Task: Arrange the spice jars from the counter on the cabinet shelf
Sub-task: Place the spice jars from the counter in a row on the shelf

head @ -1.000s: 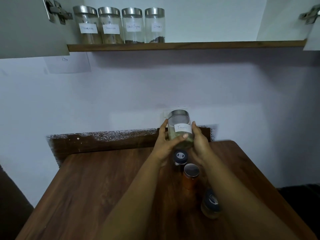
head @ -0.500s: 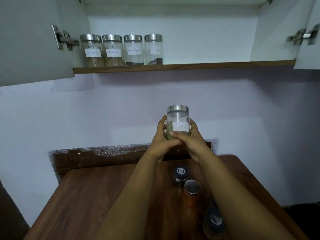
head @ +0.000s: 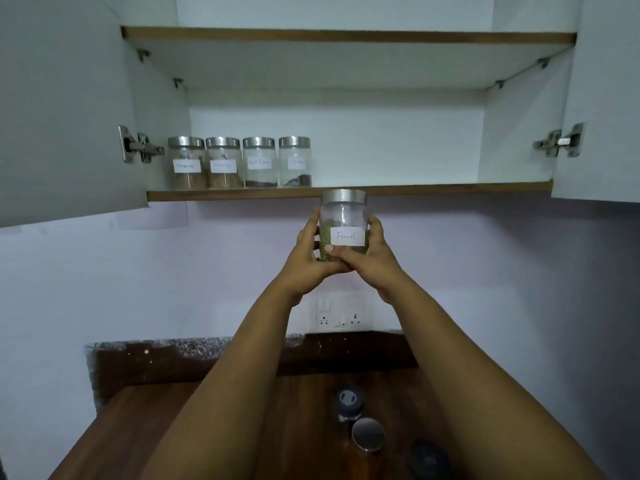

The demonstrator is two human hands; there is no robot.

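Note:
A glass jar labelled Fennel (head: pixel 343 223), with a steel lid and green seeds inside, is held up just below the front edge of the cabinet shelf (head: pixel 433 188). My left hand (head: pixel 308 254) wraps its left side and base. My right hand (head: pixel 372 252) grips its right side, thumb across the front. Several labelled steel-lidded jars (head: pixel 240 162) stand in a row at the shelf's left end. On the wooden counter (head: pixel 138 434) below stand a dark-capped jar (head: pixel 349 401), a steel-lidded jar (head: pixel 368 436) and another dark-capped jar (head: pixel 429 459).
Both cabinet doors hang open, the left door (head: pixel 65 109) and the right door (head: pixel 606 98). An upper shelf (head: pixel 346 34) runs above. A wall socket panel (head: pixel 343 311) sits behind my arms. The shelf to the right of the jar row is bare.
Both hands have lifted the Fennel jar from just above the counter up to the shelf's front edge. The view has tilted upward, showing the cabinet's inside.

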